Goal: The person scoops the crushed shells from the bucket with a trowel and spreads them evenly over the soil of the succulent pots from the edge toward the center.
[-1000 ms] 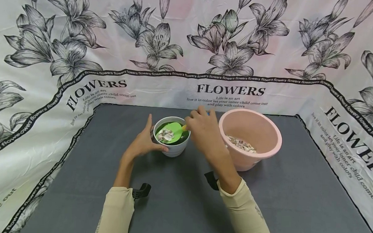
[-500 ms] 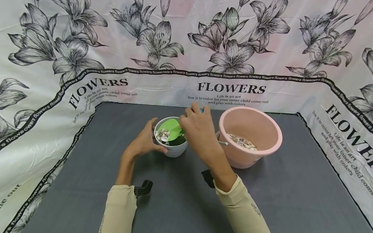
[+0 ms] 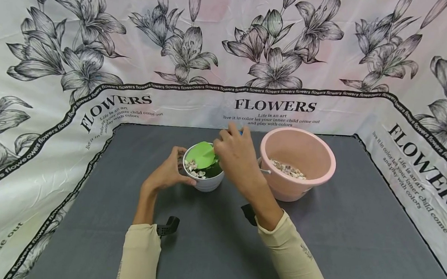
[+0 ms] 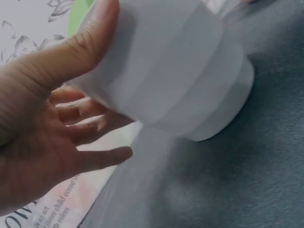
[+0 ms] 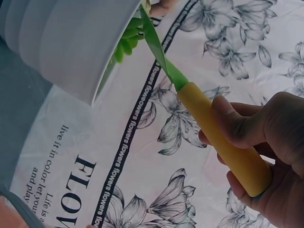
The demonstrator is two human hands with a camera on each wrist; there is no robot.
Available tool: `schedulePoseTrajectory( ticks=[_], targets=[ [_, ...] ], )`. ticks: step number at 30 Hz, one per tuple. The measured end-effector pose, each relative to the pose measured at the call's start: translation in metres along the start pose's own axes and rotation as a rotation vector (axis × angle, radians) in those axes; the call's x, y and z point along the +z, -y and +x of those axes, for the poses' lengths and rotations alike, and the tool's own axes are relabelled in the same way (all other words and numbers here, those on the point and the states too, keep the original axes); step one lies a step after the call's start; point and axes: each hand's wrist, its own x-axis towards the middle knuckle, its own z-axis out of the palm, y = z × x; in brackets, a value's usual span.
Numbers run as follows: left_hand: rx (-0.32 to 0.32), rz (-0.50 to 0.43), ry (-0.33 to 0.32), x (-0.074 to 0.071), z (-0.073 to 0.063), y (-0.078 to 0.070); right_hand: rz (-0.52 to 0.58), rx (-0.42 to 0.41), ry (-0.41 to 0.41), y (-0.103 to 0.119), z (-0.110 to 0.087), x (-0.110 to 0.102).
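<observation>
My left hand (image 3: 167, 171) grips the white ribbed flowerpot (image 3: 208, 185) at its left side, thumb near the front and fingers behind. The left wrist view shows the thumb against the pot's wall (image 4: 175, 61). My right hand (image 3: 239, 160) holds a toy shovel by its yellow handle (image 5: 221, 140). Its green blade (image 3: 200, 155) is tipped over the pot's mouth. Small shells (image 3: 193, 170) lie in the pot below the blade, toward the left. Green leaves (image 5: 127, 40) show inside the rim in the right wrist view. The blade partly hides the pot's inside.
A pink bucket (image 3: 292, 192) with shells (image 3: 287, 169) in its bottom stands right of the pot, close to my right forearm. Its handle (image 3: 264, 171) hangs on the left side. A floral cloth (image 3: 276, 104) rises behind the grey tabletop (image 3: 205, 241).
The shovel has tipped over, and the shells it carried have slid off into the pot. My right hand has shifted slightly left. My left hand stays at the pot.
</observation>
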Motion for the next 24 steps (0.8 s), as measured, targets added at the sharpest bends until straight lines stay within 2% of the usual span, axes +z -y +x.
schedulePoseTrajectory(
  ticks=[7,11,15,21,24],
  targets=[
    [-0.008,0.118,-0.009,0.003,0.002,-0.002,0.010,0.010,-0.011,-0.012,-0.005,-0.002],
    [0.013,0.083,-0.034,0.008,0.004,-0.003,0.047,0.018,-0.030,-0.017,-0.008,-0.002],
    [0.023,0.056,-0.028,0.011,0.002,-0.003,0.065,0.049,-0.061,-0.021,-0.013,-0.003],
    [-0.012,0.070,-0.047,0.008,-0.003,-0.004,0.109,0.102,-0.101,-0.035,-0.019,-0.007],
    [0.001,0.086,-0.059,0.007,-0.005,-0.008,0.156,0.126,-0.127,-0.046,-0.025,-0.011]
  ],
)
